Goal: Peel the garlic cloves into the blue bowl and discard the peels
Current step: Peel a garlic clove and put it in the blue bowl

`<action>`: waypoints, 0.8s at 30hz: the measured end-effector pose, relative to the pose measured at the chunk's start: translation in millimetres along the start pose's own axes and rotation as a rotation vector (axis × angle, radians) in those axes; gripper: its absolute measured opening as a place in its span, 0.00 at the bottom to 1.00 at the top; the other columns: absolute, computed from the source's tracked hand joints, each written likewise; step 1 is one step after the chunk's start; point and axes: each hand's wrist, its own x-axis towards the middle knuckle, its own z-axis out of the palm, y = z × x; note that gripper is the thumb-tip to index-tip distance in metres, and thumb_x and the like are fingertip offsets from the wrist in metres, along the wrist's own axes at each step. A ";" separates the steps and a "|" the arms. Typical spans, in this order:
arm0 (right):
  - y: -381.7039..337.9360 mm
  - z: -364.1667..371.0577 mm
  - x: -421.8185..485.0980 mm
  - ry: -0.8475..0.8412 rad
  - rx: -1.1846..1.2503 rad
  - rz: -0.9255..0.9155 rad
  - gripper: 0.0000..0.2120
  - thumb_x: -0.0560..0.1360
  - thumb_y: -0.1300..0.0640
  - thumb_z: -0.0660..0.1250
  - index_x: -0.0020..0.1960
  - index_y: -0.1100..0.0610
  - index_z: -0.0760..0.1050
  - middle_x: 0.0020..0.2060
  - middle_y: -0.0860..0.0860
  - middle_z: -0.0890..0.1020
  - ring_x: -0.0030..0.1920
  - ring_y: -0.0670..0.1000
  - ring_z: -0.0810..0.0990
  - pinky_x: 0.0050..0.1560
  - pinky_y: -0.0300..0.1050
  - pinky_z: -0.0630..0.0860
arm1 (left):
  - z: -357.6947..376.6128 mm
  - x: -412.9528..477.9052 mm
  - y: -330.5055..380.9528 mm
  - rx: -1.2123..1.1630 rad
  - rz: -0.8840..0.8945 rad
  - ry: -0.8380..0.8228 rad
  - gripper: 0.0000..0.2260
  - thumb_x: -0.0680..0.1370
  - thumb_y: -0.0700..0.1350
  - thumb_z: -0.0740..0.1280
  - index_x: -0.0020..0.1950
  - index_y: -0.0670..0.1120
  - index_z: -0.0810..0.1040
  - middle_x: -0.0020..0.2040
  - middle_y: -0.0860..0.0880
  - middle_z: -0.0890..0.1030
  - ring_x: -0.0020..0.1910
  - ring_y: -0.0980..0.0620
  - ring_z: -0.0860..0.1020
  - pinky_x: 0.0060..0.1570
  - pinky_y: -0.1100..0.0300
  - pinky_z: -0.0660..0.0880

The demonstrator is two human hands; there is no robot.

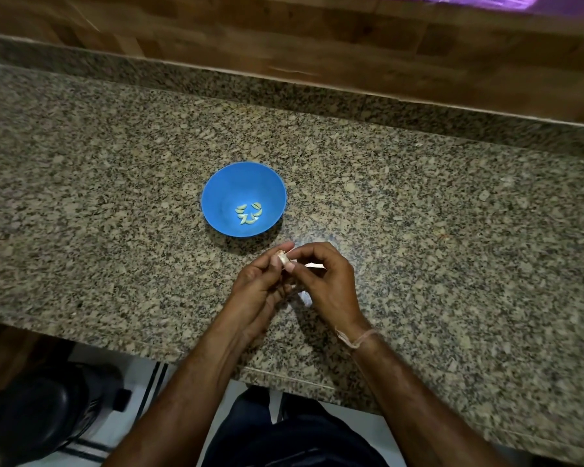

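A blue bowl (216, 193) stands on the granite counter with several peeled garlic cloves (249, 214) lying in its bottom. Just in front of it, both hands meet over the counter. My left hand (257, 284) holds a small unpeeled garlic clove (283, 257) at its fingertips. My right hand (324, 281) pinches the same clove from the right with thumb and forefinger. A pale scrap, probably peel (312, 265), shows behind the right fingers. A thread band circles the right wrist.
The speckled granite counter (452, 230) runs wide to both sides, with its front edge (182, 357) near my body. A wooden wall panel (284, 38) rises behind it. A black round object (38, 412) sits on the floor at lower left.
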 end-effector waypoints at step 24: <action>-5.9 -1.1 -8.0 -0.063 -0.501 -0.114 0.05 0.79 0.54 0.74 0.50 0.55 0.86 0.39 0.46 0.87 0.39 0.44 0.84 0.41 0.43 0.82 | -2.0 -3.2 -16.6 0.529 0.293 0.351 0.06 0.79 0.37 0.71 0.54 0.44 0.86 0.47 0.52 0.88 0.48 0.57 0.86 0.46 0.63 0.82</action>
